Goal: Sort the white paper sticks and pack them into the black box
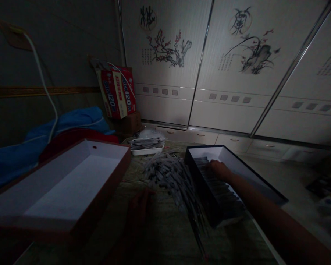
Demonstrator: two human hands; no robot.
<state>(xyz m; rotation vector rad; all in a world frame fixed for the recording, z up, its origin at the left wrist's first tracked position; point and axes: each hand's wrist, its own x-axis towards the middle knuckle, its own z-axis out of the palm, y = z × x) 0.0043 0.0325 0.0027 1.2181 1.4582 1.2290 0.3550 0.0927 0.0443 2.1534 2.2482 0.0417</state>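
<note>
In the dim head view my right hand (220,171) reaches into a dark-edged box (253,184) with a pale inside. Its fingers are closed over a row of thin pen-like sticks (217,187) lying side by side there; what they grip is hidden. Low over the table (160,228), left of the middle, is my left hand (139,206), in shadow. Its fingers look loosely apart, with nothing visible in them. Between my hands and farther back spreads a loose heap of grey, pen-like sticks (171,171), some pointing toward me.
A large reddish-brown box lid or tray (63,187) with a white inside stands at left. Behind the heap sits a small white tray (147,151) of similar sticks. Blue cloth (79,119), a red carton (117,92) and white sliding doors (165,106) lie beyond.
</note>
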